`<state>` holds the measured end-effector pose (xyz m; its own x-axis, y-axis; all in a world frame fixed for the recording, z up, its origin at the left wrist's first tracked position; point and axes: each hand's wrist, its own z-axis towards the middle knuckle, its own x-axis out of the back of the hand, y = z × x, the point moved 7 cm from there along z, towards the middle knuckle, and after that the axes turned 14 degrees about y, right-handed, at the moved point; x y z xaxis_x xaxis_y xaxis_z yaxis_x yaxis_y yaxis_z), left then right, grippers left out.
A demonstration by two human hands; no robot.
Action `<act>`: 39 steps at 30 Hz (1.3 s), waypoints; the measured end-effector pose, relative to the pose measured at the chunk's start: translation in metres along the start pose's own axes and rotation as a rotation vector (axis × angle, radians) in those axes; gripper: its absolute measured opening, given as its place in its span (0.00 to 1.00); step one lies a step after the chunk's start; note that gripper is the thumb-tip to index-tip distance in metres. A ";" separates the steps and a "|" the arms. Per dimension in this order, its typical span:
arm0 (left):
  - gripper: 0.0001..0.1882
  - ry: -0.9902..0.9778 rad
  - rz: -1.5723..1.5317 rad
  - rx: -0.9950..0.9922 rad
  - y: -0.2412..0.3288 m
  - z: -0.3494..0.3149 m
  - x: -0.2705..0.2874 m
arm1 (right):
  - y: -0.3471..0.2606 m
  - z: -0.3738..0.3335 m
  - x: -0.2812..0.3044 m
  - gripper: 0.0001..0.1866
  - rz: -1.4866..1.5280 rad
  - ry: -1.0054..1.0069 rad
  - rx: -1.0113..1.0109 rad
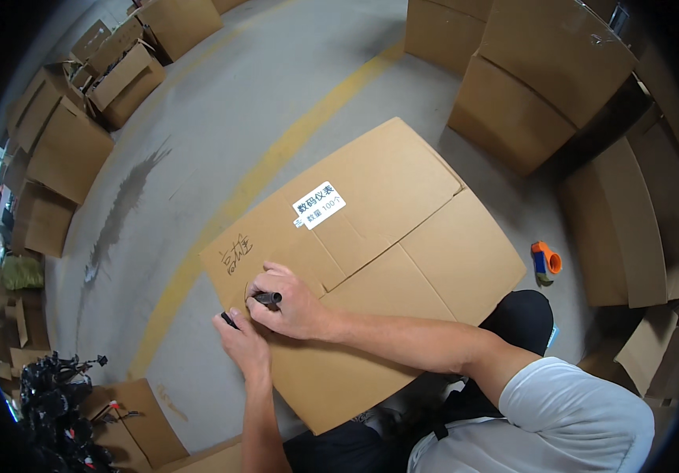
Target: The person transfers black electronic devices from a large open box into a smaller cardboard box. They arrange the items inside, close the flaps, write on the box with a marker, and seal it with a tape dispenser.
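Observation:
A closed brown cardboard box (387,292) lies in front of me, with a white printed label (320,205) on its top and black handwriting (236,255) near its left edge. My right hand (292,303) is closed around a black marker (267,299), resting on the box just below the handwriting. Its tip is hidden behind the fingers. Beside it, at the box's left edge, my left hand (245,343) pinches a small black marker cap (230,319).
An orange and blue tape dispenser (544,262) sits on the floor right of the box. Large cardboard boxes (513,110) stand at the right, more boxes (71,150) at the left. Black cabled parts (55,406) are heaped at the lower left. A yellow line (276,158) crosses the grey floor.

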<state>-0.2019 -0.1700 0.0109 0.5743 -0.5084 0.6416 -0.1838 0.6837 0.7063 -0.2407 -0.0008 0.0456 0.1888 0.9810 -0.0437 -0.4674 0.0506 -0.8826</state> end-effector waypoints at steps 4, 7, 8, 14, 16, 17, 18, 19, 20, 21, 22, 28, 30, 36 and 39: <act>0.16 -0.014 0.011 0.015 -0.002 -0.001 0.000 | -0.005 0.001 0.001 0.05 0.017 0.034 0.051; 0.16 -0.014 0.002 0.016 -0.006 0.000 0.000 | -0.006 0.000 0.000 0.05 0.024 0.039 0.049; 0.16 -0.010 -0.005 0.016 -0.005 0.000 0.001 | -0.005 0.001 -0.001 0.04 0.026 0.034 0.049; 0.15 -0.003 0.045 -0.011 -0.002 0.002 -0.001 | -0.002 0.001 0.000 0.03 -0.034 0.014 0.038; 0.15 0.000 0.078 0.004 0.001 0.002 0.000 | -0.003 0.011 0.009 0.04 -0.099 0.027 0.053; 0.15 0.003 0.095 0.014 0.001 0.002 0.002 | -0.005 0.023 0.024 0.04 -0.147 0.047 0.069; 0.15 0.013 0.088 0.015 0.000 0.002 0.003 | -0.007 0.035 0.039 0.04 -0.192 0.065 0.085; 0.15 0.022 0.075 0.014 0.002 0.002 0.003 | 0.007 0.048 0.066 0.05 -0.161 0.189 -0.028; 0.15 0.029 0.066 0.015 0.002 0.003 0.004 | 0.025 0.057 0.093 0.07 -0.128 0.312 -0.144; 0.15 0.021 0.083 0.016 0.000 0.003 0.004 | 0.036 0.063 0.120 0.08 -0.147 0.347 -0.251; 0.15 0.008 0.093 0.015 0.003 0.003 0.003 | 0.043 0.066 0.142 0.10 -0.174 0.387 -0.354; 0.15 -0.012 0.075 0.029 -0.001 0.003 0.000 | 0.058 0.072 0.142 0.12 -0.235 0.411 -0.221; 0.15 -0.034 0.078 0.044 -0.001 0.001 -0.001 | 0.056 0.078 0.144 0.11 -0.215 0.409 -0.175; 0.14 0.118 0.062 -0.160 0.008 0.004 0.009 | 0.054 0.074 0.141 0.11 -0.076 0.449 -0.284; 0.12 0.321 0.023 -0.536 0.044 -0.004 0.024 | 0.054 0.076 0.148 0.11 -0.076 0.474 -0.268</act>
<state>-0.1928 -0.1499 0.0558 0.8016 -0.3647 0.4738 0.1790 0.9025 0.3918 -0.3035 0.1609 0.0269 0.6106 0.7818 -0.1266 -0.2127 0.0079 -0.9771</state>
